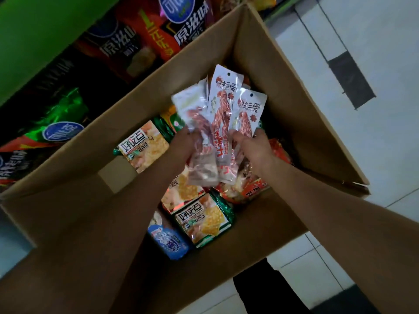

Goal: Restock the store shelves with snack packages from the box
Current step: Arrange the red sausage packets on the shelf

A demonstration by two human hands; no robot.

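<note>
A fan of white-and-red snack packets [223, 123] is being held above the open cardboard box [283, 91], gripped from both sides. The left hand [181, 146] is being kept curled round the lower left part of the bunch, and the right hand [251, 146] is being kept curled round the lower right part, its thumb pressed on the front of a packet. The packets are being held upright and spread, their hang-hole tops pointing away from the person. Below them, inside the box, green-edged cracker packs [145, 149] are lying flat, another of the same kind [204, 222] is lying nearer the person, and a blue packet [169, 242] is lying just beside it. Red-orange packs [254, 191] are being partly hidden under the right forearm; their exact number cannot be told, since the picture is dim and blurred there. Beyond the box's far-left wall, large dark chip bags [183, 26] are being displayed on a shelf with a green edge [34, 37]. The box is being kept on a pale tiled floor [374, 41].
</note>
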